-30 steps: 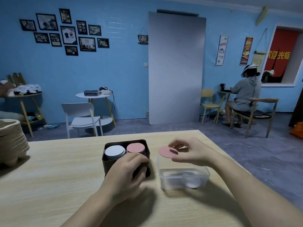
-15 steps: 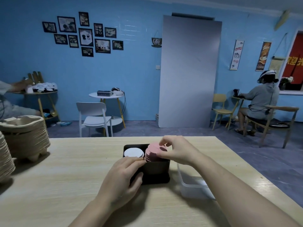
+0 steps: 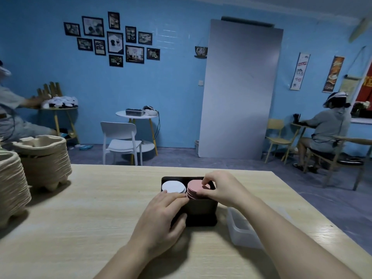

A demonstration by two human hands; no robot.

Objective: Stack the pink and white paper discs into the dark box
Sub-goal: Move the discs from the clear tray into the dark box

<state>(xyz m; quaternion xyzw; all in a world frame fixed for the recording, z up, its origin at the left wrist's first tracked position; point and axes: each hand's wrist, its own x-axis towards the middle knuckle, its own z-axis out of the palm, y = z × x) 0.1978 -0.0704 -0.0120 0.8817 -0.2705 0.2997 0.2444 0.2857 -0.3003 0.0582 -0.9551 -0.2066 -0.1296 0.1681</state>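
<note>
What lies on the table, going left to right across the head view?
nearer pulp tray stack → farther pulp tray stack → white discs → pink discs → clear tub. Both disc stacks sit in the dark box.

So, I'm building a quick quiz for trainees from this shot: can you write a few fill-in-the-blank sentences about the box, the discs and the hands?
1. In the dark box, the white discs sit to the ____ of the pink discs.
2. The right hand pinches the top disc of the ____ stack.
3. The left hand grips the near wall of the dark ____.
4. The clear plastic container stands on the table to the ____ of the box.
Missing words: left; pink; box; right.
</note>
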